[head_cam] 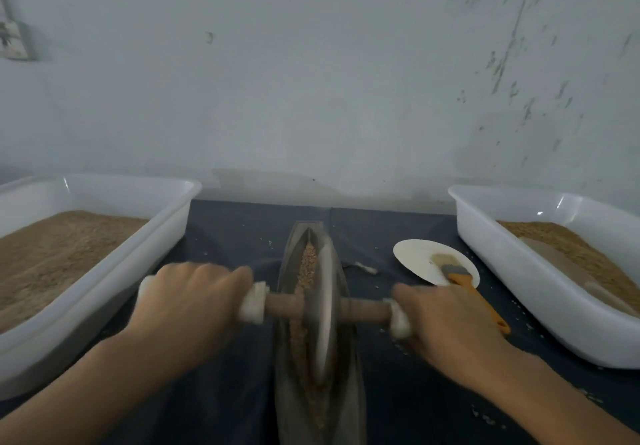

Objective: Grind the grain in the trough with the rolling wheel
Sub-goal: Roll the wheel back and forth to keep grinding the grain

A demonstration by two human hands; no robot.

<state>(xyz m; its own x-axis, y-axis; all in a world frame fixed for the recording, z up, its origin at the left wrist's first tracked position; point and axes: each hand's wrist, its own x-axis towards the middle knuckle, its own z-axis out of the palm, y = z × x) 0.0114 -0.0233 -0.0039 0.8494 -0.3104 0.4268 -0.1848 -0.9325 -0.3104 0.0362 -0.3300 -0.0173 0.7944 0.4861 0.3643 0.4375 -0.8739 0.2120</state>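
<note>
A narrow, boat-shaped metal trough [341, 392] lies lengthwise in front of me on the dark cloth. Brown grain [307, 266] fills its groove. A metal rolling wheel [323, 309] stands upright in the groove on a wooden axle [363, 309] with white-wrapped ends. My left hand [188, 297] grips the left end of the axle. My right hand [446, 323] grips the right end. The wheel and both hands look blurred.
A white tub [162, 233] of brown grain sits at the left, another white tub [512, 264] at the right. Between trough and right tub lies a white plate [419, 257] with an orange-handled brush [467, 282]. Loose grains dot the cloth. A wall stands close behind.
</note>
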